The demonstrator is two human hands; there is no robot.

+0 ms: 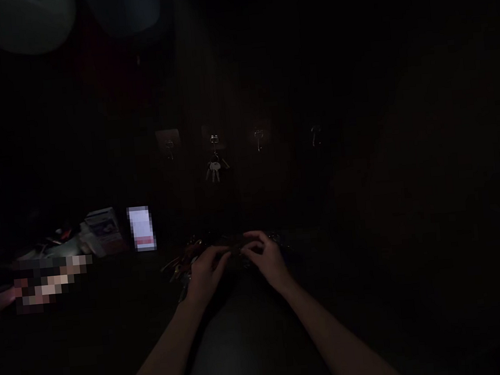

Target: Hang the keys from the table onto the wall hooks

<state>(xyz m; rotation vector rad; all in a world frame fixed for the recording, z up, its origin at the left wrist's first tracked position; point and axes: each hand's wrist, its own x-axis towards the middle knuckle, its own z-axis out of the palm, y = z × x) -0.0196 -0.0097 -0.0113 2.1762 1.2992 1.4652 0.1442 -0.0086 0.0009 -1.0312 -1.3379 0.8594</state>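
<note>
In dim light, my left hand and my right hand face each other low in the middle of the head view. The thumb and forefinger of each hand come together in a pinch, with their tips close to those of the other hand. Whatever lies between them is too dark to make out. Around and behind the hands spreads a heap of small items with metallic glints, possibly keys. A bunch of keys hangs above on the second wall hook from the left.
Three more hooks flank it: a left hook, a middle hook and a right hook. A lit phone screen stands left of my hands, beside small boxes. Pale rounded shapes hang top left.
</note>
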